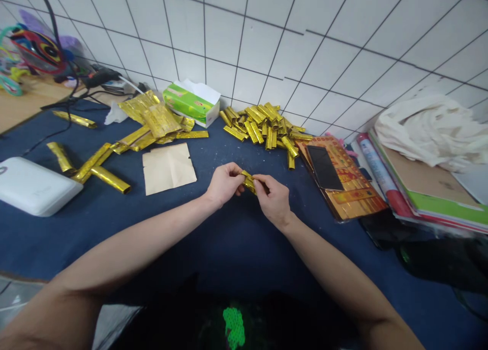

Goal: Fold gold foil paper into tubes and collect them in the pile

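Both of my hands meet over the middle of the dark blue table cloth [114,212]. My left hand [224,183] and my right hand [273,201] pinch the two ends of a small folded gold foil piece [248,181] held just above the cloth. A pile of several finished gold foil folds [263,127] lies behind my hands by the tiled wall. To the left lie loose gold foil sheets [154,120], several long gold rolled strips [101,169] and a plain tan paper sheet [168,168].
A green tissue box [190,103] stands at the back. A white box [34,186] sits at the left edge. At the right lie a stack of printed gold paper [353,195] with a black phone [324,167] on it, books [419,192] and a white plastic bag [430,128].
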`<action>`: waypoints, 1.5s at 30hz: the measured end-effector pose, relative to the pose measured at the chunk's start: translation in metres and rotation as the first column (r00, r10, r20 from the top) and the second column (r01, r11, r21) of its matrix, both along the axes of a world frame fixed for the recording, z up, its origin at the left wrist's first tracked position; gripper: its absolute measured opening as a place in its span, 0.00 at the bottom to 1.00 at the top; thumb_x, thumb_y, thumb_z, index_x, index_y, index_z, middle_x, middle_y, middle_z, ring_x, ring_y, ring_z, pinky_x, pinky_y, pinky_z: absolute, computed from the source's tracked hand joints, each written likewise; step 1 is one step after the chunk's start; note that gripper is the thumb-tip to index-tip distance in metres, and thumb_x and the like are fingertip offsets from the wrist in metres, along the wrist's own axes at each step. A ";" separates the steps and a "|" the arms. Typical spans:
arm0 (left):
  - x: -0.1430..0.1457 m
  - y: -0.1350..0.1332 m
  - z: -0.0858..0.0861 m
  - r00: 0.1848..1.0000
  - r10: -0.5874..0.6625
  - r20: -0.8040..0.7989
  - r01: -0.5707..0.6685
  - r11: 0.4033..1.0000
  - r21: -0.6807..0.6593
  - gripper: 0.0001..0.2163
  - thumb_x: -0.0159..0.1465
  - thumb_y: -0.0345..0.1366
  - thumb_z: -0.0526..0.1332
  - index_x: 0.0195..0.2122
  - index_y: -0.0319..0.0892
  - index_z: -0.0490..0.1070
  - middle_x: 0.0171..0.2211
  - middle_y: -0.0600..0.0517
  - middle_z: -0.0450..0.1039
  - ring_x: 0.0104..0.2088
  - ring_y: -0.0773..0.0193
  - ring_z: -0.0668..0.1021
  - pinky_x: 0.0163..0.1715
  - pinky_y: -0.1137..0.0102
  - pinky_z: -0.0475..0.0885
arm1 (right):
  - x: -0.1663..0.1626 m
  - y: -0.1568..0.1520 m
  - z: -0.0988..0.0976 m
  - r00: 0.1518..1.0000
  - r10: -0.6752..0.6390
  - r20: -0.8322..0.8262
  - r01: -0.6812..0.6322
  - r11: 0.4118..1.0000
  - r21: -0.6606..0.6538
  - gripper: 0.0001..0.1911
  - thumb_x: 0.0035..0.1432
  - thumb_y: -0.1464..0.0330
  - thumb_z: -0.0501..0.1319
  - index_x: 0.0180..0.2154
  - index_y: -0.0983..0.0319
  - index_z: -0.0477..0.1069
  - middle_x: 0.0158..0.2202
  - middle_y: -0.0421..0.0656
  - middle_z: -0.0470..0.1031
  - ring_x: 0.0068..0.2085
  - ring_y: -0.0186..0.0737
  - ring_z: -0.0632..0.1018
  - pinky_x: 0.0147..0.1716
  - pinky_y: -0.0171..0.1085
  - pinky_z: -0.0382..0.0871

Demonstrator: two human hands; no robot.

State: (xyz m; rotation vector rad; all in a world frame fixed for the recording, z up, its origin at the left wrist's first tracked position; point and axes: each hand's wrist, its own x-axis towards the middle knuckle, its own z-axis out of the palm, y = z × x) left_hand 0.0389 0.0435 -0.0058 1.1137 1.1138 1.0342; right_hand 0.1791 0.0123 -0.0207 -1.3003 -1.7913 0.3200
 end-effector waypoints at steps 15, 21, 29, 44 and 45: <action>0.005 -0.007 -0.004 0.999 0.006 0.051 -0.009 0.998 0.057 0.06 0.50 0.29 0.62 0.23 0.38 0.63 0.15 0.56 0.67 0.16 0.71 0.73 0.16 0.77 0.69 | 0.000 0.003 0.000 0.992 -0.111 0.061 0.113 0.993 -0.037 0.07 0.55 0.69 0.53 0.31 0.60 0.70 0.29 0.42 0.75 0.28 0.37 0.75 0.30 0.36 0.67; 0.002 -0.006 -0.003 0.998 0.009 0.056 -0.015 0.992 0.123 0.05 0.50 0.32 0.62 0.22 0.35 0.68 0.35 0.49 0.73 0.20 0.74 0.73 0.19 0.77 0.70 | 0.001 0.002 -0.001 0.995 -0.084 0.056 0.086 0.996 -0.035 0.08 0.55 0.69 0.53 0.31 0.59 0.70 0.29 0.41 0.74 0.28 0.37 0.74 0.30 0.36 0.67; -0.003 -0.001 0.001 0.994 -0.094 0.058 0.087 0.990 0.114 0.07 0.51 0.31 0.61 0.31 0.38 0.66 0.19 0.57 0.69 0.17 0.70 0.73 0.15 0.77 0.68 | 0.004 0.005 0.000 0.997 0.030 -0.066 -0.035 0.996 -0.077 0.06 0.55 0.69 0.54 0.32 0.59 0.69 0.29 0.41 0.72 0.29 0.35 0.73 0.31 0.35 0.67; -0.005 0.009 -0.002 0.964 0.125 0.234 -0.109 0.991 -0.079 0.07 0.50 0.29 0.61 0.30 0.36 0.67 0.20 0.55 0.70 0.17 0.70 0.74 0.16 0.77 0.70 | 0.012 0.019 0.001 0.868 -0.138 -0.477 0.068 0.985 -0.162 0.09 0.48 0.64 0.62 0.31 0.61 0.65 0.38 0.43 0.70 0.31 0.32 0.71 0.31 0.35 0.67; -0.004 0.008 -0.002 0.965 0.116 0.233 -0.101 0.992 -0.077 0.07 0.50 0.29 0.61 0.30 0.36 0.66 0.20 0.55 0.70 0.17 0.70 0.74 0.16 0.76 0.70 | 0.012 0.020 -0.001 0.867 -0.136 -0.480 0.049 0.981 -0.188 0.09 0.48 0.64 0.62 0.31 0.62 0.66 0.38 0.43 0.70 0.30 0.32 0.71 0.30 0.35 0.67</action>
